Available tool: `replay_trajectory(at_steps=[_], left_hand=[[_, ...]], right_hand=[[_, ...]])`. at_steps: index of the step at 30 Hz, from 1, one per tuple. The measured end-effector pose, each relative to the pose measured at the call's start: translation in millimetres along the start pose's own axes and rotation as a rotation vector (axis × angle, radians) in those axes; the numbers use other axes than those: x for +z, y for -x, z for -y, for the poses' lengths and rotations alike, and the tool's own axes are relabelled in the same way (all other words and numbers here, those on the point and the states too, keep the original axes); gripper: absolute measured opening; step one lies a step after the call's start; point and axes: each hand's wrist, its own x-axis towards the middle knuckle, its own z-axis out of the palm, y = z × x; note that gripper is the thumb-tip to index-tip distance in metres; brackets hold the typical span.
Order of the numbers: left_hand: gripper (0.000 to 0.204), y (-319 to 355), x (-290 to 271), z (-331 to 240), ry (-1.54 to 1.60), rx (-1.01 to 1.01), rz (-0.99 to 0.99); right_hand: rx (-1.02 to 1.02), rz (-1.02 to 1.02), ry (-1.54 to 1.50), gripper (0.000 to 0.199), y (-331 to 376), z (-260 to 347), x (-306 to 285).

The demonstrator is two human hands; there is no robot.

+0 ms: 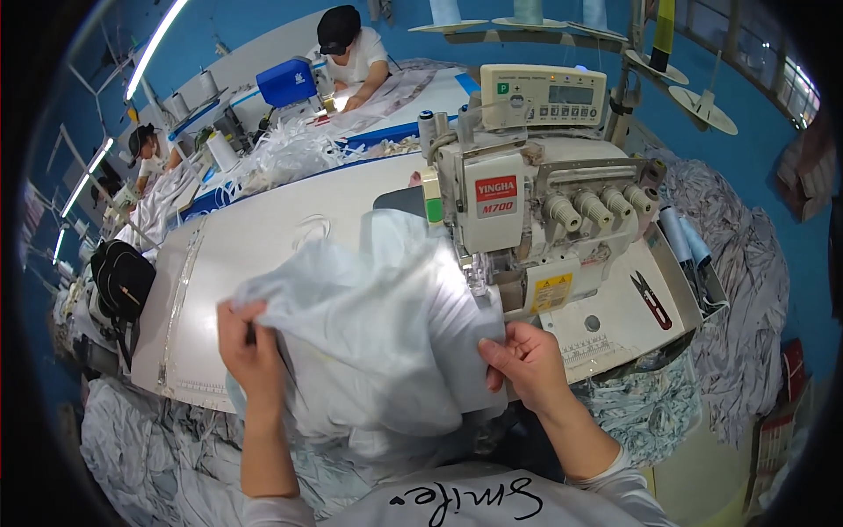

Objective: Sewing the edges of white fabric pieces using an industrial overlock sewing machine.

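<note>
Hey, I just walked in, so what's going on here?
Someone is at an overlock sewing machine, with pale fabric in both hands. The left hand grips its left side, while the right hand pinches its right edge just below the lit needle area. Whether the cloth is under the presser foot is unclear. Thread snips lie on the right; two co-workers sit beyond.

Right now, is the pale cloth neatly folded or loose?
Loose: the pale cloth drapes in uneven folds between the left hand and the right hand.
</note>
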Motion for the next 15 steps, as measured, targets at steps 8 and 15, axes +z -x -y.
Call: replay_trajectory(at_steps=[8,15], left_hand=[[0.01,-98,0,-42,-0.018,0.239,-0.173],[0.01,-144,11,-35,0.017,0.31,-0.171]], right_hand=[[0.01,0.031,-0.007,0.014,1,4,2],[0.01,0.038,-0.03,0.013,0,3,1]])
